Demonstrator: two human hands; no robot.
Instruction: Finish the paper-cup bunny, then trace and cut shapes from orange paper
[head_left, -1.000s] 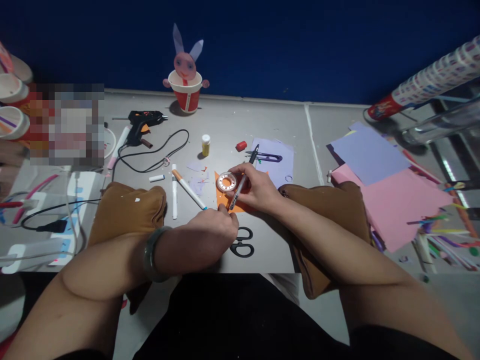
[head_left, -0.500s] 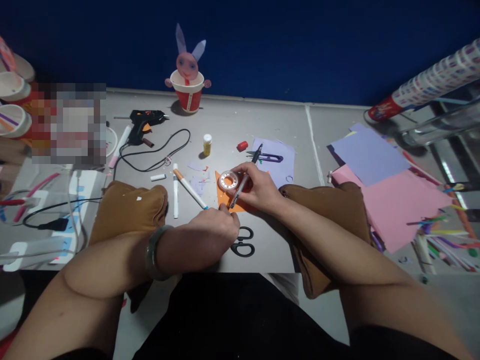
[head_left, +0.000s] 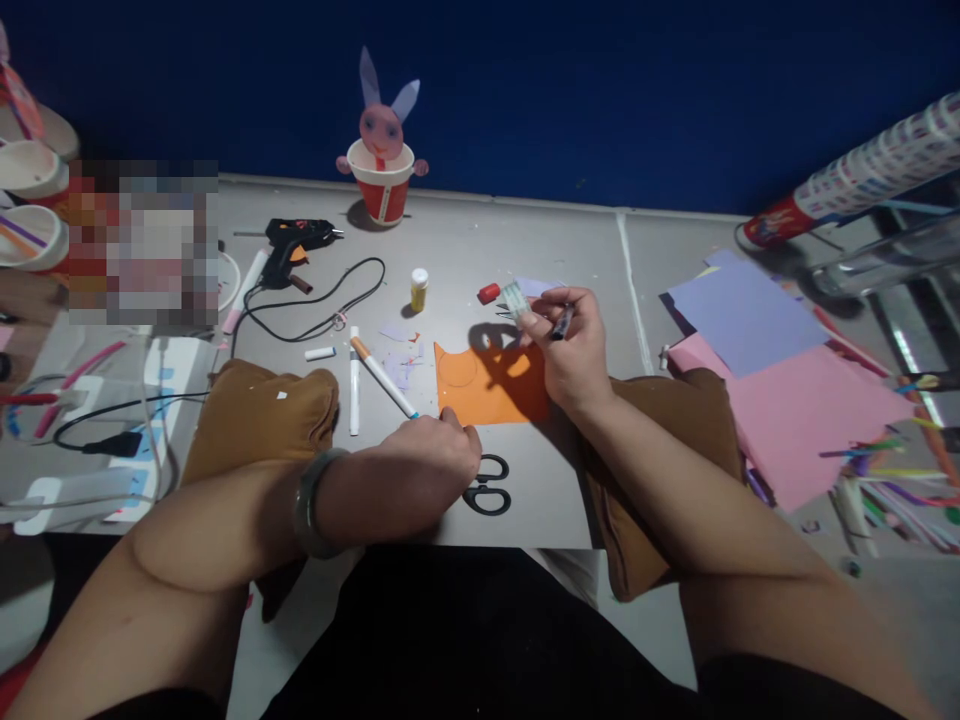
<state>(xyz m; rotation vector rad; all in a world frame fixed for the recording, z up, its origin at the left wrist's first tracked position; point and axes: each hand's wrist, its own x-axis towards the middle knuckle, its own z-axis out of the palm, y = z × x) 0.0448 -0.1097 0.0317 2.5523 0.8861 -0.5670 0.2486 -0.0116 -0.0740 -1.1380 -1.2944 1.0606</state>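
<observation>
A sheet of orange paper (head_left: 510, 390) lies in front of me, with a round pencil-thin outline near its upper left corner. My left hand (head_left: 427, 450) presses its closed fingertips on the sheet's lower left edge. Raised above the paper's right side, my right hand (head_left: 577, 345) holds a small clear roll of tape (head_left: 514, 302) between thumb and fingers. A dark pen (head_left: 562, 322) is also tucked in that hand. Black-handled scissors (head_left: 489, 485) lie right of my left hand, their blades hidden. Two white markers (head_left: 386, 378) (head_left: 355, 385) lie to the left.
A glue gun (head_left: 296, 240) with a looping cord, a small yellow bottle (head_left: 418, 290) and a red cap (head_left: 488, 293) sit farther back. A rabbit-faced cup (head_left: 384, 190) stands by the wall. Brown cushions (head_left: 259, 415) flank my arms. Pink paper (head_left: 795, 410) lies right.
My right hand has lifted the roll of tape and pen off the orange paper, up and to the right, uncovering the round outline. My left hand has stayed in place.
</observation>
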